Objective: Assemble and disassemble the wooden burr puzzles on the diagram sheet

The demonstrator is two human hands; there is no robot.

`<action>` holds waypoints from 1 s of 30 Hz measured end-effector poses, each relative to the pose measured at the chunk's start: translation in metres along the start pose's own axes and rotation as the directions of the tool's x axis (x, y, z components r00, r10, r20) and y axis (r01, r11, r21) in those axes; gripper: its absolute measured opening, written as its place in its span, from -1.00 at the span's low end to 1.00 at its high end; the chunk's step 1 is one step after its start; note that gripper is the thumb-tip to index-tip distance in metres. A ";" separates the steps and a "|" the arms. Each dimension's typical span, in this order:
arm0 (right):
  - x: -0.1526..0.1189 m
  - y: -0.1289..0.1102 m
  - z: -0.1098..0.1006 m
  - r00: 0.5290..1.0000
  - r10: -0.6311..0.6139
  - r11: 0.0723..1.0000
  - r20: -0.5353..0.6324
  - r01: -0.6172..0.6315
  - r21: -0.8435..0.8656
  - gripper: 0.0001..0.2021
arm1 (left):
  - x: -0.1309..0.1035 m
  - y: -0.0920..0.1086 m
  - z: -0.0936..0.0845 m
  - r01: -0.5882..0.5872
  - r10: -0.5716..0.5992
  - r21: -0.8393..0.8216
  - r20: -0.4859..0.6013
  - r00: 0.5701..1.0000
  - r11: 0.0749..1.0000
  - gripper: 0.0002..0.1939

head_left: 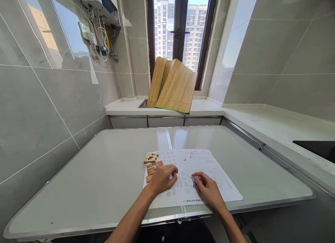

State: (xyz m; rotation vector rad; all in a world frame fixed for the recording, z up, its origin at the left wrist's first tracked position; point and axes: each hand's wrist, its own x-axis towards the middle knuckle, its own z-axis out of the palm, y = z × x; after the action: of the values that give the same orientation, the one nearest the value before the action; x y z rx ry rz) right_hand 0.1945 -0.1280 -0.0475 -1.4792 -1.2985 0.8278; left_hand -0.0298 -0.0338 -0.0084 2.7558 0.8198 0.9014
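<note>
A large white printed sheet (193,162) lies on the folding table, covered in faint small figures and text. My left hand (164,177) rests over the sheet's left part, fingers curled inward, with nothing visible in them. Right beside it, partly behind the hand, are flat light-brown wooden pieces (151,168); more wooden pieces (150,158) with notches sit just behind these, at the sheet's left edge. Over the right part of the sheet, my right hand (208,189) has its fingertips drawn together; whether something small is between them cannot be made out.
The pale folding table (91,180) has a metal rim and a centre seam. Behind it, a bamboo mat (176,86) leans on a white counter (206,105) before a window. Another counter (272,121) runs along the right, with a dark panel (318,149). A tiled wall borders the left.
</note>
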 end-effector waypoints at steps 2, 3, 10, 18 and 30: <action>0.000 -0.001 0.000 1.000 -0.008 1.000 -0.006 0.008 0.004 -0.58 | 0.001 0.002 -0.002 0.033 -0.033 -0.002 -0.028 0.999 0.999 -0.82; 0.001 -0.001 0.000 1.000 -0.014 1.000 -0.010 0.014 0.007 -0.59 | 0.001 0.003 -0.003 0.055 -0.056 -0.005 -0.045 0.997 0.998 -0.82; 0.004 -0.003 -0.001 0.999 -0.035 0.999 -0.019 0.036 0.030 -0.62 | 0.012 0.000 -0.010 0.310 -0.296 0.019 -0.248 0.923 0.951 -0.85; 0.004 -0.013 -0.004 0.998 -0.055 0.998 -0.021 0.055 0.029 -0.66 | 0.009 -0.050 -0.012 0.772 -0.659 0.168 -0.430 0.617 0.613 -0.49; 0.006 -0.017 -0.004 0.998 -0.063 0.997 -0.016 0.064 0.035 -0.68 | 0.034 -0.094 -0.002 0.724 -0.708 0.253 -0.168 0.686 0.642 -0.48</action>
State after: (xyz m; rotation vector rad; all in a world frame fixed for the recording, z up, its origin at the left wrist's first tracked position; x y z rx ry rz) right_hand 0.1943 -0.1239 -0.0292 -1.4065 -1.3066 0.7933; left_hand -0.0505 0.0635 -0.0158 2.2214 2.0136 0.7029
